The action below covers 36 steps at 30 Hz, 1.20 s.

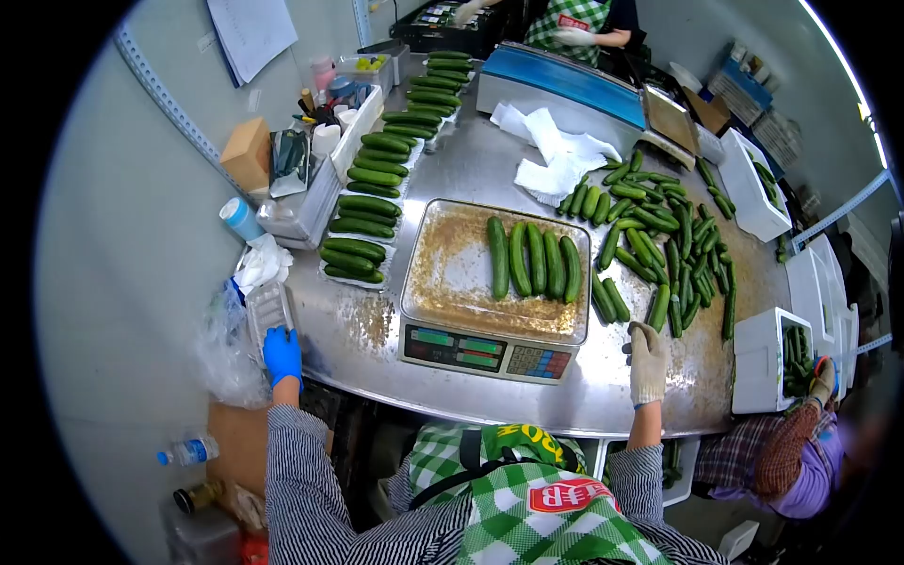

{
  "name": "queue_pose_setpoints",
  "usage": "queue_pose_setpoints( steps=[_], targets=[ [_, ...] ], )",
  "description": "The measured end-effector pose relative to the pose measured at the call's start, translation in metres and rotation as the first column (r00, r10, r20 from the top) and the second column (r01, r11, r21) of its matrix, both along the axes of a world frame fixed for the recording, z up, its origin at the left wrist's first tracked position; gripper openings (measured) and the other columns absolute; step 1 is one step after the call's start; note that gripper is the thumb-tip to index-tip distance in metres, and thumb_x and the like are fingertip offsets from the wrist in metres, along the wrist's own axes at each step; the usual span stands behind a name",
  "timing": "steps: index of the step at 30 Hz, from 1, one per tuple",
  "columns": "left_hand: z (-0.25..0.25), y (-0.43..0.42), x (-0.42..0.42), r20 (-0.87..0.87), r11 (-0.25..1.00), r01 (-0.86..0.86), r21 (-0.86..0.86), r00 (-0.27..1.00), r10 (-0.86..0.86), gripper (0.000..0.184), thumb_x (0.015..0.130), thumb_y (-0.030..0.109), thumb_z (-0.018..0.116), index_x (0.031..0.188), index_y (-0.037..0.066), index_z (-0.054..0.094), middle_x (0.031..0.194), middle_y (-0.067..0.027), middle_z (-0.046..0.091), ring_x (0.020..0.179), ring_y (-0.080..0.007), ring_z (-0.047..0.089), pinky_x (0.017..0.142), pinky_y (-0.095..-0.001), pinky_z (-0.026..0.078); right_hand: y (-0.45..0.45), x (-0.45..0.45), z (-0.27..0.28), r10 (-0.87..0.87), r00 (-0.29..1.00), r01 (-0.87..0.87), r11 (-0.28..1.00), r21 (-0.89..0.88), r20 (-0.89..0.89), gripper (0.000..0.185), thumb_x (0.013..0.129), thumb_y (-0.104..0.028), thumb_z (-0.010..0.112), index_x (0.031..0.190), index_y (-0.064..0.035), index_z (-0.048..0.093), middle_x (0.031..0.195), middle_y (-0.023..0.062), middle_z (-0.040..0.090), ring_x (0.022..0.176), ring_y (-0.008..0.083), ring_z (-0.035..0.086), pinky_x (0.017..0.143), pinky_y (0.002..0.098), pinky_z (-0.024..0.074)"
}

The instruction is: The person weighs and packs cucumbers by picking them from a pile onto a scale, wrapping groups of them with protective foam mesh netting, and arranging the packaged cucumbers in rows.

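My left hand (pixel 282 354), in a blue glove, has its fingers on the near end of a stack of white trays (pixel 270 315) at the table's left edge. My right hand (pixel 647 363), in a pale knit glove, rests by the front of the table, just below the loose cucumbers (pixel 659 303); its fingertips are partly hidden. Between my hands stands a scale (pixel 443 311) with several cucumbers (pixel 537 261) side by side on its pan. Left of the scale, a long row of cucumbers on white trays (pixel 358 226) runs toward the back.
A loose pile of cucumbers (pixel 687 245) covers the right side. White cloths (pixel 556 155) lie behind the scale, before a blue-topped machine (pixel 565 85). White foam boxes (pixel 753 188) line the right edge. A co-worker (pixel 800 452) is at right, another (pixel 574 28) at the back.
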<state>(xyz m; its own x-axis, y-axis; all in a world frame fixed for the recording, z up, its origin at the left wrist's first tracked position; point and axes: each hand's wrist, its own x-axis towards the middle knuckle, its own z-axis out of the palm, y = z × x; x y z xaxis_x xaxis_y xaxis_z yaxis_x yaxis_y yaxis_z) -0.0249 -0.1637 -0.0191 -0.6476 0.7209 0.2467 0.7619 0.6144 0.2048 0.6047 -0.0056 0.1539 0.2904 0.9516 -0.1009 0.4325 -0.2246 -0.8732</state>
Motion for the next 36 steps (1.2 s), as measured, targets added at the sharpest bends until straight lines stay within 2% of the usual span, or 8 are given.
queue_pose_setpoints(
  steps=[10, 16, 18, 21, 25, 31, 34, 36],
  targets=[
    [-0.034, 0.036, -0.034, 0.299, 0.900, -0.428, -0.080, 0.851, 0.432, 0.028, 0.080, 0.024, 0.063, 0.090, 0.000, 0.072, 0.093, -0.0267, 0.070, 0.084, -0.0427, 0.068, 0.075, -0.0482, 0.055, -0.023, -0.001, -0.032, 0.023, 0.999, -0.022, 1.000, 0.014, -0.024, 0.029, 0.099, -0.020, 0.057, 0.115, 0.0006, 0.068, 0.092, 0.0039, 0.069, 0.071, 0.0080, 0.062, 0.058, 0.0226, 0.0463],
    [0.002, 0.047, -0.023, 0.074, 0.926, -0.287, -0.244, 0.947, 0.313, 0.028, 0.080, 0.023, 0.061, 0.083, -0.003, 0.071, 0.086, -0.0260, 0.070, 0.082, -0.0431, 0.070, 0.071, -0.0507, 0.055, -0.021, -0.012, -0.028, 0.044, 0.999, -0.045, 0.998, -0.040, -0.025, 0.024, 0.096, -0.012, 0.059, 0.111, 0.0044, 0.068, 0.090, 0.0104, 0.070, 0.073, 0.0131, 0.064, 0.069, 0.0272, 0.0519],
    [0.048, 0.046, 0.010, 0.285, 0.921, -0.265, -0.287, 0.894, 0.346, 0.028, 0.080, 0.022, 0.061, 0.089, -0.003, 0.069, 0.092, -0.0282, 0.070, 0.085, -0.0443, 0.068, 0.073, -0.0506, 0.054, -0.019, -0.004, -0.032, 0.087, 0.996, -0.087, 0.996, 0.008, 0.003, 0.023, 0.096, -0.012, 0.059, 0.110, 0.0037, 0.069, 0.090, 0.0104, 0.070, 0.073, 0.0131, 0.064, 0.069, 0.0271, 0.0520],
    [-0.010, 0.009, -0.040, 0.100, 0.954, -0.301, 0.017, 0.949, 0.297, 0.031, 0.088, 0.022, 0.058, 0.101, -0.006, 0.065, 0.102, -0.0314, 0.067, 0.093, -0.0456, 0.065, 0.080, -0.0493, 0.051, -0.014, 0.011, -0.031, 0.075, 0.997, -0.074, 0.996, 0.048, -0.023, 0.021, 0.096, -0.011, 0.059, 0.110, 0.0027, 0.069, 0.089, 0.0095, 0.069, 0.074, 0.0128, 0.064, 0.069, 0.0269, 0.0519],
    [0.057, 0.001, -0.002, 0.141, 0.808, -0.400, 0.432, 0.915, 0.378, 0.029, 0.096, 0.022, 0.057, 0.098, -0.006, 0.061, 0.091, -0.0271, 0.065, 0.083, -0.0413, 0.063, 0.078, -0.0457, 0.049, 0.007, 0.022, -0.019, -0.019, 0.998, 0.021, 1.000, 0.023, -0.068, 0.022, 0.097, -0.011, 0.058, 0.112, 0.0029, 0.068, 0.091, 0.0092, 0.068, 0.074, 0.0118, 0.063, 0.069, 0.0262, 0.0514],
    [0.177, 0.072, 0.166, 0.438, 0.816, -0.217, 0.536, 0.898, -0.049, 0.018, 0.091, 0.008, 0.066, 0.083, -0.003, 0.055, 0.075, -0.0113, 0.050, 0.070, -0.0196, 0.048, 0.068, -0.0331, 0.045, 0.092, 0.022, -0.029, 0.188, 0.939, -0.252, 0.947, 0.200, 0.289, 0.032, 0.092, -0.020, 0.061, 0.114, 0.0022, 0.067, 0.097, 0.0203, 0.068, 0.085, 0.0292, 0.067, 0.080, 0.0404, 0.0530],
    [0.188, 0.097, 0.223, 0.244, 0.838, 0.210, 0.504, 0.896, -0.371, 0.014, 0.085, 0.000, 0.070, 0.083, -0.003, 0.057, 0.081, -0.0116, 0.055, 0.072, -0.0213, 0.053, 0.070, -0.0320, 0.047, 0.133, 0.010, -0.029, 0.471, 0.627, -0.375, 0.881, -0.288, 0.621, 0.049, 0.083, -0.030, 0.067, 0.121, -0.0006, 0.060, 0.102, 0.0231, 0.065, 0.096, 0.0407, 0.064, 0.087, 0.0474, 0.0501],
    [0.197, 0.111, 0.252, 0.108, 0.788, 0.372, 0.491, 0.872, -0.478, 0.012, 0.085, -0.005, 0.068, 0.084, -0.002, 0.056, 0.086, -0.0114, 0.056, 0.077, -0.0223, 0.054, 0.073, -0.0326, 0.047, 0.142, 0.003, -0.035, 0.408, 0.666, -0.399, 0.902, -0.165, 0.625, 0.047, 0.082, -0.028, 0.068, 0.119, -0.0007, 0.060, 0.107, 0.0227, 0.063, 0.099, 0.0417, 0.062, 0.086, 0.0489, 0.0497]
  ],
)
